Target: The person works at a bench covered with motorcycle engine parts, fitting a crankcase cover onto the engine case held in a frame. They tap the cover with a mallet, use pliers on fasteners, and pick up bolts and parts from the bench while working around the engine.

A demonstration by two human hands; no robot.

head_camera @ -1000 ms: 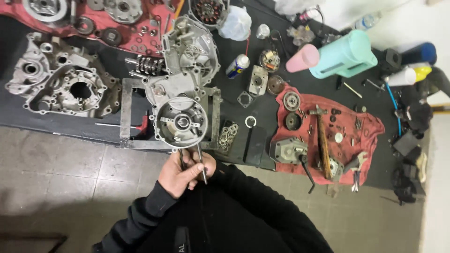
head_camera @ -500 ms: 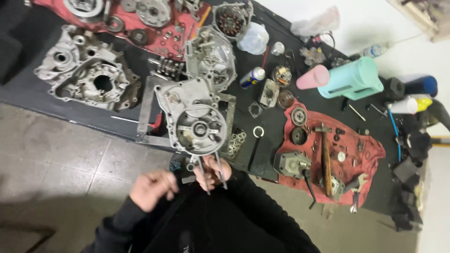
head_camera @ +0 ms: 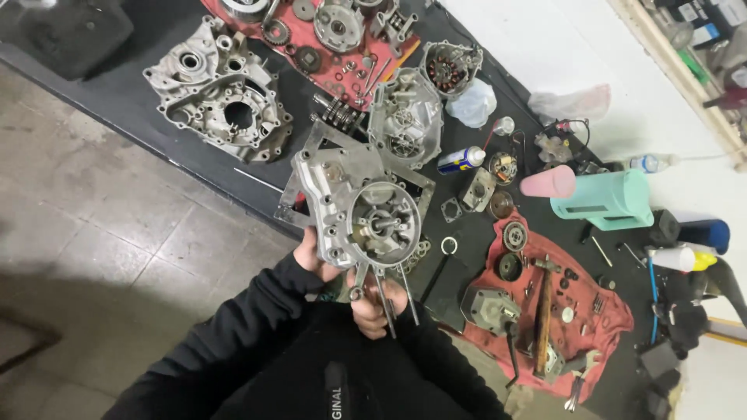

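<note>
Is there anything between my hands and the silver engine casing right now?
Nothing visible: the left hand touches the silver cast-metal engine casing at its lower left edge, and the right hand holds thin metal rods just beneath it.

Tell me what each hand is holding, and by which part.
Left hand grips the engine cover by its lower left edge; right hand holds thin metal tools by their shafts.

**Engine case in both hands**

We grip the aluminium engine case [head_camera: 358, 206] with our left hand [head_camera: 313, 253] at its edge, while our right hand [head_camera: 375, 305] clasps long studs [head_camera: 385, 299] beneath it, above the black table [head_camera: 140, 101].
</note>
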